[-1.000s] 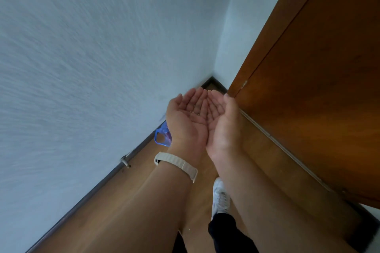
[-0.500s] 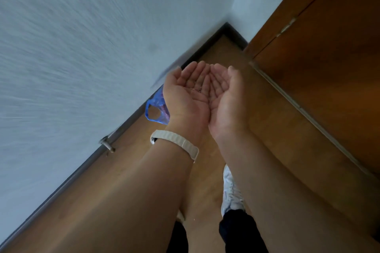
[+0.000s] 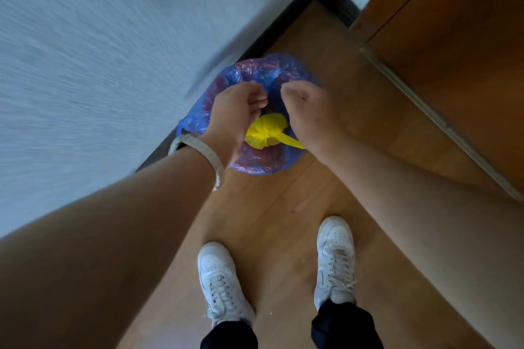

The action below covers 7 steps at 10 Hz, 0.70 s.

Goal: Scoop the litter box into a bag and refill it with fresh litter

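Note:
A round bin lined with a blue plastic bag (image 3: 263, 71) stands on the floor in the corner by the wall. Inside it lies a knotted yellow bag (image 3: 266, 130). My left hand (image 3: 238, 113), with a pale strap on its wrist, hovers over the bin's left side with loosely curled fingers that hold nothing. My right hand (image 3: 309, 113) hovers over the right side, back toward me. Its fingers hang down toward the bin and nothing shows in them. No litter box is in view.
A white wall (image 3: 99, 51) with a dark skirting board runs along the left. A brown wooden door (image 3: 453, 51) closes off the right. My two white shoes (image 3: 221, 278) stand on the wooden floor (image 3: 269, 207) just short of the bin.
My hands were cupped together, palms up; they have turned over and parted above the bin. The view has tilted down, showing the whole bin, the yellow bag and my feet.

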Available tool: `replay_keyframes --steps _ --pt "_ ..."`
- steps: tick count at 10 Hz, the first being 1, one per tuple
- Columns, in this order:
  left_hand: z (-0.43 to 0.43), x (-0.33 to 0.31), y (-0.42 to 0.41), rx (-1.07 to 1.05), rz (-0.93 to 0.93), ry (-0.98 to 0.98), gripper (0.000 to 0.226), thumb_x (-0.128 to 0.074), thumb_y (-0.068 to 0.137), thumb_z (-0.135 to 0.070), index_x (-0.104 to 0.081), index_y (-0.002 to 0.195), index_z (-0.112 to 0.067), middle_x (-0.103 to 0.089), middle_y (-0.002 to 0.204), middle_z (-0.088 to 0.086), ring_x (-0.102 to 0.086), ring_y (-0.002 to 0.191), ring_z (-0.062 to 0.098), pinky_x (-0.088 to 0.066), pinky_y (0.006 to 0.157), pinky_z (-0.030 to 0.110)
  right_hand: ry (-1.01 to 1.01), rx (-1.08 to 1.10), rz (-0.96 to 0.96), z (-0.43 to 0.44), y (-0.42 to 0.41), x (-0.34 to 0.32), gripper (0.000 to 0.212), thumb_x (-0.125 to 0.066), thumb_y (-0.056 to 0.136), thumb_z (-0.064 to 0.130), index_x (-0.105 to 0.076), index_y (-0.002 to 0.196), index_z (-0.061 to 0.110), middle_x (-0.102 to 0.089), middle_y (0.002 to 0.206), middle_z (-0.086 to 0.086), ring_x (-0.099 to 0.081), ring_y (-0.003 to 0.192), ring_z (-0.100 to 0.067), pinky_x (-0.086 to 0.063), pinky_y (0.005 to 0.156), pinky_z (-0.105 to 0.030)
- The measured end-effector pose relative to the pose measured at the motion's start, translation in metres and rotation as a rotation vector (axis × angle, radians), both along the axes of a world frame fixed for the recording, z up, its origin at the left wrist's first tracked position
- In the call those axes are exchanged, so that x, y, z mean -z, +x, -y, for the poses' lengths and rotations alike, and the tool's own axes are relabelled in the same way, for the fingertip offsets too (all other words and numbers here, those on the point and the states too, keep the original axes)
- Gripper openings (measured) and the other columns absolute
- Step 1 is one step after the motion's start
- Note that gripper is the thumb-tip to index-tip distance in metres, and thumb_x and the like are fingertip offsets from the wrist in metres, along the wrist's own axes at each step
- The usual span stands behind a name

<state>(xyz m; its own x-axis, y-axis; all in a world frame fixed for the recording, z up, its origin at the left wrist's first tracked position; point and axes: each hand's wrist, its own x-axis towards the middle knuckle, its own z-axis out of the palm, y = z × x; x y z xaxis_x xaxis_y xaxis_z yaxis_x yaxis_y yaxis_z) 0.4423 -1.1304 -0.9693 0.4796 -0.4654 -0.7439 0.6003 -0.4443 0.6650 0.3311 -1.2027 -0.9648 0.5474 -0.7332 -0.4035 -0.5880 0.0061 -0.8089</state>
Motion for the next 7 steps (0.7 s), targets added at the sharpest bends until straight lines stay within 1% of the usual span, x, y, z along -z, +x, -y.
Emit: replay_keyframes --steps 1,2,3,4,5,6,7 --pt "-0.010 0.013 0.013 0.550 0.422 0.192 0.024 -0.058 0.089 -0.030 -0.069 0.107 -0.019 -0.069 0.107 -0.001 -0.062 0.100 0.013 -0.047 0.084 0.028 -0.070 -0.298 -0.229 0.011 -0.003 0.012 0.036 -0.050 0.095 0.030 -0.062 0.123 0.011 -0.061 0.123 -0.007 -0.054 0.116 -0.019 -0.043 0.101 -0.038" --pt "-0.014 0.022 0.025 0.883 0.691 0.316 0.040 -0.056 0.091 -0.029 -0.059 0.130 -0.020 -0.059 0.131 0.002 -0.056 0.118 0.019 -0.042 0.095 0.028 -0.204 -0.549 -0.407 0.019 -0.006 0.018 0.048 -0.051 0.095 0.034 -0.050 0.138 0.013 -0.050 0.138 -0.009 -0.042 0.132 -0.025 -0.038 0.109 -0.041" --pt "-0.018 0.022 0.032 1.081 0.821 0.367 0.051 -0.057 0.086 -0.037 -0.053 0.135 -0.024 -0.050 0.138 0.002 -0.051 0.123 0.024 -0.044 0.100 0.040 -0.324 -0.672 -0.475 0.021 -0.004 0.015 0.050 -0.050 0.095 0.038 -0.047 0.139 0.015 -0.049 0.137 -0.009 -0.043 0.130 -0.027 -0.042 0.103 -0.042" --pt "-0.023 0.012 0.035 1.262 0.925 0.402 0.059 -0.060 0.084 -0.042 -0.047 0.139 -0.026 -0.046 0.143 0.000 -0.048 0.127 0.027 -0.044 0.099 0.044 -0.361 -0.766 -0.541 0.023 0.000 0.005 0.053 -0.051 0.092 0.041 -0.045 0.139 0.017 -0.046 0.137 -0.009 -0.045 0.126 -0.029 -0.046 0.097 -0.044" --pt "-0.026 -0.005 0.037 1.274 0.986 0.399 0.061 -0.060 0.084 -0.043 -0.045 0.141 -0.027 -0.045 0.144 0.000 -0.047 0.127 0.028 -0.043 0.100 0.042 -0.360 -0.797 -0.561 0.028 0.004 -0.011 0.054 -0.052 0.090 0.043 -0.046 0.137 0.016 -0.045 0.137 -0.009 -0.044 0.127 -0.031 -0.045 0.098 -0.049" --pt "-0.027 -0.032 0.042 1.240 1.067 0.348 0.057 -0.055 0.086 -0.043 -0.046 0.140 -0.027 -0.048 0.142 0.001 -0.048 0.126 0.029 -0.042 0.101 0.042 -0.413 -0.794 -0.533 0.034 0.007 -0.035 0.053 -0.050 0.091 0.044 -0.047 0.136 0.016 -0.047 0.137 -0.009 -0.044 0.127 -0.031 -0.043 0.100 -0.049" --pt "-0.033 -0.064 0.047 1.334 1.175 0.354 0.057 -0.052 0.087 -0.045 -0.044 0.141 -0.028 -0.048 0.142 0.001 -0.048 0.127 0.028 -0.038 0.104 0.042 -0.464 -0.799 -0.520 0.037 0.004 -0.064 0.053 -0.048 0.092 0.045 -0.047 0.137 0.017 -0.048 0.136 -0.009 -0.046 0.125 -0.031 -0.044 0.099 -0.050"
